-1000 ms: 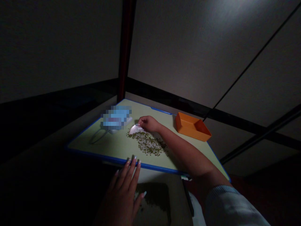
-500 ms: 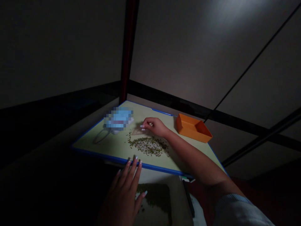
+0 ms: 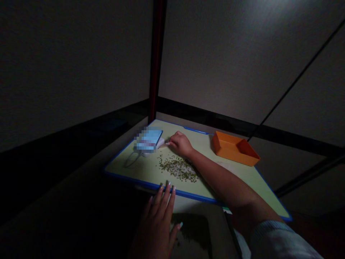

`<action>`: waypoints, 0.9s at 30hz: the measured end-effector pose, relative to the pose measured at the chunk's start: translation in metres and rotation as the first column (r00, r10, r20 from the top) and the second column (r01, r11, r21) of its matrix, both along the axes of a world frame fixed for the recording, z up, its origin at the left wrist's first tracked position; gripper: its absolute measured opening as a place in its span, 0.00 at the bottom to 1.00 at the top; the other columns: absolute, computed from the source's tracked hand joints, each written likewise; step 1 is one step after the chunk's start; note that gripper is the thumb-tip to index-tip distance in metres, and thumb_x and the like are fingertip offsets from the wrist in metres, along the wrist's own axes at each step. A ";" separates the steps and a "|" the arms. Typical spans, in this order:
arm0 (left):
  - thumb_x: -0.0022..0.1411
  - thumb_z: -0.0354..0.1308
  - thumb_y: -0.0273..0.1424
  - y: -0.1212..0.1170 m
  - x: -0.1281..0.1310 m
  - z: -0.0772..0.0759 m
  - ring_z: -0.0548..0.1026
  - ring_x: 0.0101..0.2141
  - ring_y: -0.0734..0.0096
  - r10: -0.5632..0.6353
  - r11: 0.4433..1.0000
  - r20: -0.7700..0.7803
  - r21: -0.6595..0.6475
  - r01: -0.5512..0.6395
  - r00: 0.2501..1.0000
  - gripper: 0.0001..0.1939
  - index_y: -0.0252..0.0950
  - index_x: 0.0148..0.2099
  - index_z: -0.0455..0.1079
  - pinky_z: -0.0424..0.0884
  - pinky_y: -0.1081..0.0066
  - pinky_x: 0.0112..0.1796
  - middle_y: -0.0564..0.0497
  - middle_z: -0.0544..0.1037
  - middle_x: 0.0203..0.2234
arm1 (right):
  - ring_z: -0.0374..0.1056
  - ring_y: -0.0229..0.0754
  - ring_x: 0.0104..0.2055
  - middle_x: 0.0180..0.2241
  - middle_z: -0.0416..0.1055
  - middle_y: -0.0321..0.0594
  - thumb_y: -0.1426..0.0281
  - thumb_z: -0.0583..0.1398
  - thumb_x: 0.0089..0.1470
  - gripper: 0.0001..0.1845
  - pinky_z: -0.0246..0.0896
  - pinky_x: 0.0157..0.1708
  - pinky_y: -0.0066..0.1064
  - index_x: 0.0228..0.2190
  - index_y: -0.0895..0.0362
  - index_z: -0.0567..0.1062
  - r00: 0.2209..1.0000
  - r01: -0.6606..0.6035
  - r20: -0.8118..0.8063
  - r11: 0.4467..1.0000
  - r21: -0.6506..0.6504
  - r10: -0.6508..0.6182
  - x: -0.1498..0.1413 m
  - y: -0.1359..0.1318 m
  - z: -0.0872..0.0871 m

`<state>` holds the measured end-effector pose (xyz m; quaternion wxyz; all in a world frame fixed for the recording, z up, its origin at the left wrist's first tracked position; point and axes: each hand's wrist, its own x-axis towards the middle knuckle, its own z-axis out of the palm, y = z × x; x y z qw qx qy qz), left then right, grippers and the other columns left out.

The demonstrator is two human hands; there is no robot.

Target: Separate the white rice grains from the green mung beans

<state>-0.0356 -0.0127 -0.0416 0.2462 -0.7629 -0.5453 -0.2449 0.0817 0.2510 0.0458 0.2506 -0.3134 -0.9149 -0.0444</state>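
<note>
My right hand [image 3: 181, 144] reaches across a pale green board [image 3: 140, 167] with a blue rim. Its fingers are curled and pinch a small white piece [image 3: 161, 143] just beyond a scattered pile of small green seeds [image 3: 178, 169]. The white piece lies against a blurred blue item [image 3: 148, 139] at the board's far left. My left hand [image 3: 159, 225] lies flat and open, holding nothing. Its fingertips touch the board's front edge.
An orange tray [image 3: 235, 149] stands at the board's far right. Below the front edge, beside my left hand, a dim container [image 3: 192, 230] holds more green seeds. A dark red post [image 3: 156, 61] rises behind the board. The surroundings are very dark.
My right hand has drawn the white piece from the pile's far edge toward the blurred blue item. The view has shifted left, so everything sits further right. My left hand keeps its place.
</note>
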 end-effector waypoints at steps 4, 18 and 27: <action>0.58 0.52 0.41 0.000 0.001 -0.001 0.64 0.62 0.63 0.013 1.000 -0.014 0.016 -0.012 1.000 0.38 0.36 0.68 0.50 0.67 0.63 0.52 0.50 0.65 0.64 | 0.60 0.44 0.36 0.30 0.74 0.43 0.64 0.57 0.62 0.13 0.51 0.39 0.33 0.29 0.58 0.75 0.997 0.010 0.073 0.995 0.095 -0.017 0.001 -0.001 -0.003; 0.58 0.52 0.41 0.000 0.002 -0.001 0.62 0.63 0.61 -0.011 0.999 0.043 -0.038 0.013 0.999 0.39 0.37 0.68 0.47 0.67 0.62 0.52 0.49 0.64 0.65 | 0.64 0.44 0.38 0.32 0.77 0.45 0.65 0.56 0.64 0.14 0.49 0.34 0.34 0.34 0.58 0.77 0.915 0.012 0.389 0.971 0.239 -0.106 0.004 -0.012 0.001; 0.57 0.53 0.41 0.000 0.002 0.003 0.64 0.62 0.61 -0.001 1.000 0.013 -0.002 0.001 1.000 0.39 0.35 0.68 0.49 0.68 0.62 0.51 0.48 0.65 0.64 | 0.62 0.43 0.39 0.32 0.76 0.42 0.66 0.56 0.64 0.11 0.46 0.35 0.35 0.36 0.57 0.77 0.919 -0.145 0.393 0.955 0.258 0.033 -0.010 -0.025 0.001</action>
